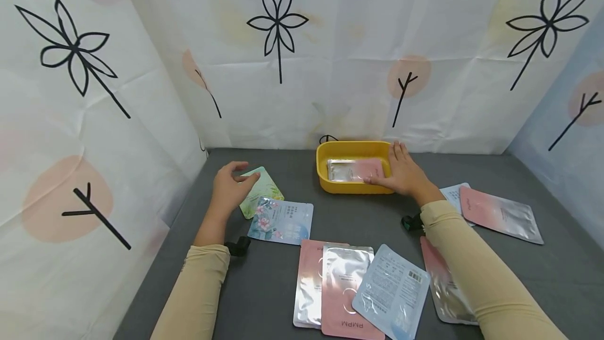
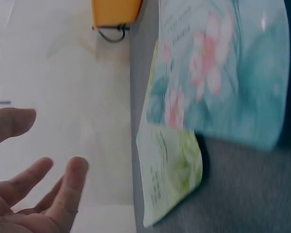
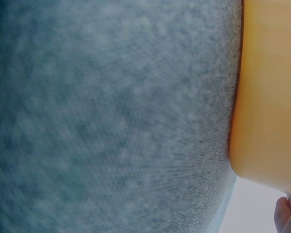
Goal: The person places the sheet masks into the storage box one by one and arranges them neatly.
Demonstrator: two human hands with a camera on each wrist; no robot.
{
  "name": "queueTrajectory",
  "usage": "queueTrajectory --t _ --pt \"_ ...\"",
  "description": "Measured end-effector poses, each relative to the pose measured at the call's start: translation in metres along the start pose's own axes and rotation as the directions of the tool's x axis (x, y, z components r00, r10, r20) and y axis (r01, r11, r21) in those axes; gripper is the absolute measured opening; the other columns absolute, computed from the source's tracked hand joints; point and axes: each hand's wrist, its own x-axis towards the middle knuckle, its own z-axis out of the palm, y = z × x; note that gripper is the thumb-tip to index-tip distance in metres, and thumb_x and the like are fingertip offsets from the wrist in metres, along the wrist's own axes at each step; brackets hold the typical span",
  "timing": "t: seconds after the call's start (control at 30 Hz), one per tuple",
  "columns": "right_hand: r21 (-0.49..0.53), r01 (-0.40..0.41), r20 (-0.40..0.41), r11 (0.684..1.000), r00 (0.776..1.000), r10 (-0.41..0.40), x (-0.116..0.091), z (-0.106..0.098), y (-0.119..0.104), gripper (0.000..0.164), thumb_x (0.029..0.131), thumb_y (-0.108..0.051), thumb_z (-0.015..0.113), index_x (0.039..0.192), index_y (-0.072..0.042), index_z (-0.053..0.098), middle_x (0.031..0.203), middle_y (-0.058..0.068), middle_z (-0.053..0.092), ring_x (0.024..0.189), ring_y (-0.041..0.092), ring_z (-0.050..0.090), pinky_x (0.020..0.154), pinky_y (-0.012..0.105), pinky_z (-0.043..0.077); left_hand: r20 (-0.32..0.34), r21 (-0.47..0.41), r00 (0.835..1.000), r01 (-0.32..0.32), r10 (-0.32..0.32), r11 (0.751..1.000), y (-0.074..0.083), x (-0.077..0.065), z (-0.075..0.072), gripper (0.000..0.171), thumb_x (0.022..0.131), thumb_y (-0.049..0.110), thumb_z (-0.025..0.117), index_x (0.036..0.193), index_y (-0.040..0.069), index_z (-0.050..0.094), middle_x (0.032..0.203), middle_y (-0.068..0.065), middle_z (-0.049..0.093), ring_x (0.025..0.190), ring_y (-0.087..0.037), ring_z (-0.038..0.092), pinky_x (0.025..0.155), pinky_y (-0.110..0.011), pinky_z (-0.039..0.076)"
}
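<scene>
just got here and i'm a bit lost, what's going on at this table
A person's right hand touches the right end of a yellow tray, where a pink-and-silver packet lies. The left hand is beside a green packet, holding nothing. More packets lie spread over the grey table.

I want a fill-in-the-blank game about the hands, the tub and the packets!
1. The right hand touches a ____ tub.
2. Inside the tub lies a ____ and silver packet.
3. The left hand holds ____.
4. The green packet lies partly under a ____ flowery packet.

Missing words: yellow; pink; nothing; blue.
</scene>
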Motion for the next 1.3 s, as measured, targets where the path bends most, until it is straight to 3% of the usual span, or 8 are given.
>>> queueTrajectory --t 0.2,0.37,0.47,0.8,1.0,1.13,1.3 --pt "0.012 -0.013 0.01 1.0 1.0 0.013 -0.001 0.0 0.0 0.127 0.093 -0.078 0.054 0.165 0.011 -0.002 0.175 0.031 -0.007 0.164 0.048 -0.004 0.132 0.064 0.009 0.005 0.091 0.992 0.125 -0.126 0.988 -0.013 0.004 -0.017 0.064 0.102 0.04 0.071 0.152 0.004 0.054 0.152 -0.026 0.052 0.139 -0.045 0.055 0.109 -0.06 0.051" --pt "0.016 -0.009 0.011 1.0 1.0 0.008 0.0 0.0 -0.001 0.128 0.093 -0.08 0.054 0.165 0.01 -0.003 0.175 0.03 -0.006 0.164 0.048 -0.004 0.132 0.064 0.009 0.018 0.202 0.973 0.221 -0.23 0.954 -0.025 0.004 -0.024 0.072 0.101 0.045 0.068 0.152 -0.002 0.05 0.147 -0.031 0.054 0.132 -0.048 0.056 0.105 -0.061 0.052" --pt "0.014 -0.009 0.013 1.0 1.0 0.009 0.0 0.0 -0.001 0.128 0.093 -0.079 0.054 0.165 0.01 -0.003 0.175 0.03 -0.006 0.164 0.049 -0.004 0.132 0.064 0.009 0.049 0.248 0.963 0.246 -0.266 0.937 -0.03 0.004 -0.025 0.075 0.101 0.046 0.067 0.153 -0.004 0.048 0.145 -0.032 0.054 0.128 -0.049 0.058 0.103 -0.061 0.053" --pt "0.015 -0.017 0.022 1.0 1.0 0.017 0.0 -0.001 -0.002 0.127 0.093 -0.079 0.054 0.166 0.009 -0.003 0.176 0.029 -0.008 0.164 0.048 -0.005 0.132 0.065 0.007 0.054 0.268 0.966 0.23 -0.253 0.936 -0.034 0.009 -0.019 0.073 0.1 0.046 0.068 0.151 -0.003 0.051 0.138 -0.03 0.056 0.115 -0.042 0.059 0.092 -0.053 0.054" --pt "0.017 -0.019 0.021 1.0 1.0 0.018 0.001 0.0 -0.002 0.126 0.094 -0.077 0.054 0.166 0.009 -0.004 0.176 0.029 -0.008 0.164 0.048 -0.005 0.132 0.065 0.007 0.039 0.267 0.965 0.241 -0.261 0.933 -0.036 0.01 -0.015 0.072 0.1 0.047 0.069 0.15 -0.002 0.053 0.138 -0.029 0.054 0.116 -0.04 0.057 0.093 -0.054 0.054" --pt "0.017 -0.02 0.026 1.0 0.999 0.02 0.001 0.0 -0.002 0.125 0.094 -0.076 0.054 0.166 0.009 -0.004 0.176 0.029 -0.008 0.164 0.048 -0.005 0.132 0.065 0.007 0.031 0.202 0.966 0.246 -0.257 0.948 -0.038 0.01 -0.014 0.068 0.099 0.044 0.071 0.149 0.0 0.055 0.142 -0.028 0.054 0.121 -0.043 0.057 0.098 -0.057 0.054" --pt "0.017 -0.013 0.02 1.0 1.0 0.013 0.001 -0.001 -0.002 0.124 0.095 -0.074 0.056 0.165 0.01 -0.002 0.175 0.03 -0.007 0.164 0.049 -0.005 0.132 0.065 0.008 0.016 0.047 0.971 0.239 -0.24 0.97 -0.039 0.01 -0.012 0.06 0.099 0.033 0.076 0.147 0.003 0.058 0.147 -0.025 0.056 0.134 -0.043 0.055 0.108 -0.059 0.051"
